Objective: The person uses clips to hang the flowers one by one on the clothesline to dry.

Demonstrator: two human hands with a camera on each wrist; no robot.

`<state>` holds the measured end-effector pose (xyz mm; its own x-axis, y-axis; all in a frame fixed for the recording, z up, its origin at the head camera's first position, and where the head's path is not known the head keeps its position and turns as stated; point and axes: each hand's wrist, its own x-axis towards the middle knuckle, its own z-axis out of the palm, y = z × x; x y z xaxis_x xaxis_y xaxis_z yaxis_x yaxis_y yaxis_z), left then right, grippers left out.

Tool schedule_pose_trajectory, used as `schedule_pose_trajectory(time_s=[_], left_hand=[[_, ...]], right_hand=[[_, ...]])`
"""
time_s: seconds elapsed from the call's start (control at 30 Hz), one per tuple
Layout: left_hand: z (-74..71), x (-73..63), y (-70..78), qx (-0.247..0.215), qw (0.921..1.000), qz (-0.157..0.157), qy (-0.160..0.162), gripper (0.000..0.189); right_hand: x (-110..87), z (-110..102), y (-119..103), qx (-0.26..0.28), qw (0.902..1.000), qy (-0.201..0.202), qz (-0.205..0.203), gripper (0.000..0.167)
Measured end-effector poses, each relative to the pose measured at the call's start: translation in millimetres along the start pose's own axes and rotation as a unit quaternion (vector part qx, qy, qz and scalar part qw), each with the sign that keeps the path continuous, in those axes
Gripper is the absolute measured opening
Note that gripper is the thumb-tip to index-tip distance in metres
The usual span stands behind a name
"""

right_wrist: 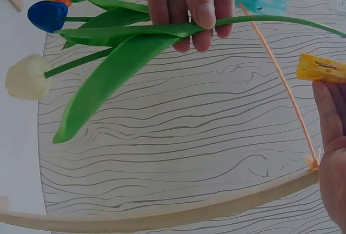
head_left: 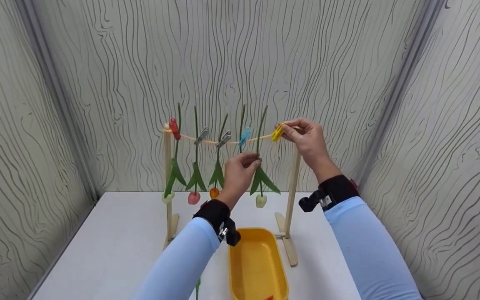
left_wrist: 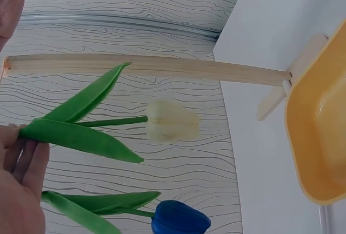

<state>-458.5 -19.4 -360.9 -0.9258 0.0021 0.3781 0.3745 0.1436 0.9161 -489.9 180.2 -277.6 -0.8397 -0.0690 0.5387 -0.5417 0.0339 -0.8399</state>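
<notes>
My left hand [head_left: 238, 171] pinches the stem of a white artificial tulip [head_left: 261, 201], which points bloom down beside the orange string [head_left: 261, 137]. Higher and to the right, my right hand [head_left: 310, 141] holds a yellow clothespin [head_left: 278, 132] between thumb and fingers, near the string's right end. In the right wrist view this clothespin [right_wrist: 321, 68] is apart from the tulip stem. Left of the held tulip, a blue clothespin [head_left: 245, 136] is on the string; the blue tulip [left_wrist: 180, 218] below it is hidden by my left hand in the head view.
Further left hang orange [head_left: 214, 192], pink [head_left: 194, 198] and white [head_left: 168, 197] tulips, with grey [head_left: 224, 139] and red [head_left: 174, 129] clothespins. Wooden posts [head_left: 293, 191] hold the string. A yellow basin [head_left: 256, 266] stands on the white table [head_left: 115, 250], a red piece inside.
</notes>
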Motion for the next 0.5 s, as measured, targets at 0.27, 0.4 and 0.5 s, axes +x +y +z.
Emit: schedule_pose_trajectory(time_s=[0.27, 0.4, 0.5], left_hand=[[3.3, 15.2, -0.1, 0.016, 0.9997, -0.020, 0.001, 0.026], [5.2, 17.4, -0.4, 0.021, 0.9993, -0.032, 0.000, 0.026], [7.0, 19.5, 0.6, 0.024, 0.9993, -0.027, 0.000, 0.026]], right_hand=[[9.5, 13.5, -2.7, 0.013, 0.9997, 0.014, 0.013, 0.011], [10.9, 22.8, -0.4, 0.012, 0.9993, 0.026, 0.024, 0.011], [12.4, 28.0, 1.7, 0.015, 0.9986, 0.041, 0.031, 0.009]])
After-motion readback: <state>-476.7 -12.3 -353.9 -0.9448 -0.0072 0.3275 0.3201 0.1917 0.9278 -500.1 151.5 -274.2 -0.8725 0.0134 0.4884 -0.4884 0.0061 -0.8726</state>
